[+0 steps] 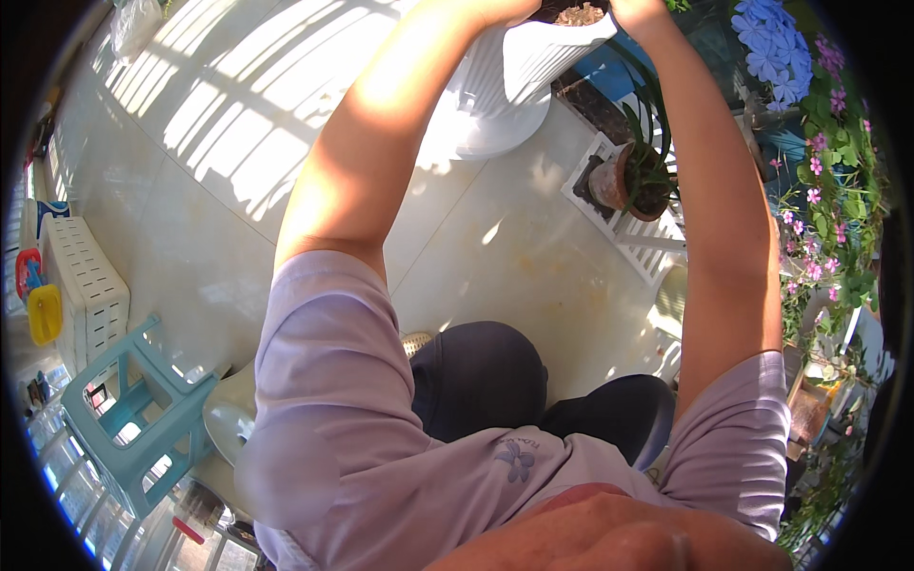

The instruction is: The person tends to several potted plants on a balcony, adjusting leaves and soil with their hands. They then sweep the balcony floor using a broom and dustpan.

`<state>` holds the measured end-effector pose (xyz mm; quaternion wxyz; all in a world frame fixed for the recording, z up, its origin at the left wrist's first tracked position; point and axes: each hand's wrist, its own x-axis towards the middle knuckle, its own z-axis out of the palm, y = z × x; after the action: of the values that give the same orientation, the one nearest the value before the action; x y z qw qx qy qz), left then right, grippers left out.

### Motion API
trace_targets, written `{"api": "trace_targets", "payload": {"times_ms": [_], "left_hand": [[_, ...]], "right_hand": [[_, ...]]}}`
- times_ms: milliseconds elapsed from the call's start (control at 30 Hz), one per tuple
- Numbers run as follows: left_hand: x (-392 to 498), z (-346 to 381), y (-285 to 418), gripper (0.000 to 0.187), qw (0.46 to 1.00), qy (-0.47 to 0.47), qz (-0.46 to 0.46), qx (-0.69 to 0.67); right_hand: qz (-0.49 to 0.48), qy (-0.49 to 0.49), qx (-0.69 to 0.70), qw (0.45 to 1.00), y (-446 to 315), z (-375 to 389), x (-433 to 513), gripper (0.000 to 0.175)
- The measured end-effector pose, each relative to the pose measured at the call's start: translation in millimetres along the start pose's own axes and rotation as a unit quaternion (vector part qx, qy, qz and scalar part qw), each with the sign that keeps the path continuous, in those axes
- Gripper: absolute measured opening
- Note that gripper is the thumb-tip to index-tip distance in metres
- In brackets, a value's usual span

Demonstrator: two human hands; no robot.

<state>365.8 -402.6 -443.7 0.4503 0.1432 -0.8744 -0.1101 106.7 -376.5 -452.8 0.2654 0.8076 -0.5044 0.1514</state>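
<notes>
At the top edge of the view, a white ribbed planter leans with its mouth up and to the right. Brown, crumbly matter shows inside it. My left hand is beside the planter's left side, and my right hand is at its right rim. The frame cuts off the fingers of both hands, so their grip is hidden. Just behind the planter stands a white ribbed body with a wide round base on the tiled floor. Whether the two are joined is unclear.
A terracotta pot with a strappy plant stands on a white slatted rack beside my right forearm. Blue flowers and pink flowers line the right. Leftward are a blue-green plastic stool and a cream perforated basket.
</notes>
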Motion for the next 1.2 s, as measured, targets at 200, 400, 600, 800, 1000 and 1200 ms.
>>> {"api": "trace_targets", "payload": {"times_ms": [200, 400, 600, 800, 1000, 1200], "left_hand": [[1.1, -7.1, 9.1, 0.028, 0.996, 0.005, -0.014, -0.083], [-0.8, -8.5, 8.9, 0.025, 0.996, -0.032, -0.068, -0.050], [-2.2, 2.7, -3.5, 0.025, 1.000, 0.021, 0.005, 0.014], [-1.0, -12.1, -4.2, 0.028, 0.986, -0.114, -0.116, 0.034], [2.5, -23.0, 11.7, 0.032, 0.987, -0.155, -0.037, -0.023], [-58.2, -38.4, 28.0, 0.036, 0.997, 0.060, -0.040, -0.011]], "right_hand": [[0.202, -0.028, 0.200, 0.958, -10.6, -27.7, -17.6, 0.019], [0.007, 0.012, -0.001, 1.000, -34.6, -54.0, 3.7, 0.013], [-0.036, -0.089, -0.171, 0.981, -54.0, -68.6, -3.6, 0.007], [0.043, -0.010, 0.053, 0.998, -81.9, -72.9, 3.0, 0.009], [0.418, -0.023, 0.558, 0.716, -135.6, -91.7, 11.2, 0.022], [0.420, -0.041, 0.463, 0.779, -145.8, -93.8, 8.7, 0.025]]}}
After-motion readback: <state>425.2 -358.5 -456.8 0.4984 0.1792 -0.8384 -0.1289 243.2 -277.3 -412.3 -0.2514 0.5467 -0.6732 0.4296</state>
